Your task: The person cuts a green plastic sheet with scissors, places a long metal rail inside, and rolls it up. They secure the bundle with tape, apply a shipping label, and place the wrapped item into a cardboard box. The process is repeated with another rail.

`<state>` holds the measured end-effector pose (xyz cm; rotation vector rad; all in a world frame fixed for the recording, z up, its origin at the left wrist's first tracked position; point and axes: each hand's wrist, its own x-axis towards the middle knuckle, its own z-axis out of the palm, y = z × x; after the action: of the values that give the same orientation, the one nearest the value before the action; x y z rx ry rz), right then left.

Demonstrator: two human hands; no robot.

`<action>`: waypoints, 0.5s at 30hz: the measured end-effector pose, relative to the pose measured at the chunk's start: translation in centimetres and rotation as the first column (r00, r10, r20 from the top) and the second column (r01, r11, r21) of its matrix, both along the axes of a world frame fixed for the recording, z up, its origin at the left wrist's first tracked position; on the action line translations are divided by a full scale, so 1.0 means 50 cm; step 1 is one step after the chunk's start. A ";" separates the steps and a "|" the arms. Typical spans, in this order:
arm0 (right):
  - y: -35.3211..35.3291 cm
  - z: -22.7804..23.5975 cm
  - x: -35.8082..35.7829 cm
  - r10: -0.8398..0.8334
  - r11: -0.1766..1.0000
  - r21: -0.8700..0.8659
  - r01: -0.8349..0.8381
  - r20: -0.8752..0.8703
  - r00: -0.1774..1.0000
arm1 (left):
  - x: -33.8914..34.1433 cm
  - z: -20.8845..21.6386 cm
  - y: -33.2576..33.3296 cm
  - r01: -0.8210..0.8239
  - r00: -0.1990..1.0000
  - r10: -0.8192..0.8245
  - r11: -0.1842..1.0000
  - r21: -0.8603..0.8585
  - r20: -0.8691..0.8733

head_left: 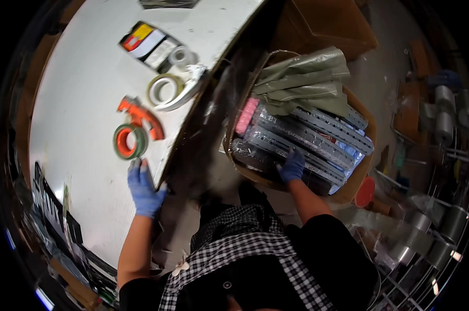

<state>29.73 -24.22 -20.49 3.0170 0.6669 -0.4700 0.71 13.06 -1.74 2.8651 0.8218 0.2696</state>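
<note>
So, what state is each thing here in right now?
Carton: open, packed
Grey slotted bars: laid side by side
Green sheet: crumpled
Orange tape dispenser: lying down
Left hand: gloved, open, at the white table
Right hand: gloved, at the carton's contents; grip unclear

Room to pass lies across the white tabletop (76,124) at left, with the orange tape dispenser (153,125) and olive tape roll (151,92) obstructing left of upper centre.
</note>
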 end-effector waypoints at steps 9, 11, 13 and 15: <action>0.177 -0.137 0.053 0.200 0.980 -0.022 -0.200 -0.027 0.980 | -0.024 -0.018 0.025 -0.032 0.997 0.029 0.998 -0.045 -0.068; 0.181 -0.130 0.067 0.195 0.978 -0.047 -0.204 -0.151 0.969 | -0.023 -0.022 0.027 -0.022 0.997 0.020 0.999 -0.027 -0.073; 0.175 -0.116 0.059 0.226 0.974 0.022 -0.225 -0.104 0.969 | -0.032 -0.024 0.029 -0.026 0.996 0.024 0.999 -0.027 -0.083; 0.166 -0.109 0.054 0.240 0.967 0.100 -0.233 -0.063 0.969 | -0.029 -0.017 0.033 0.000 0.998 -0.001 1.000 -0.020 -0.057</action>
<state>32.44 -15.93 -25.93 2.9588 1.0669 -0.5572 -0.76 14.72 -2.61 2.8667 0.8293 0.1795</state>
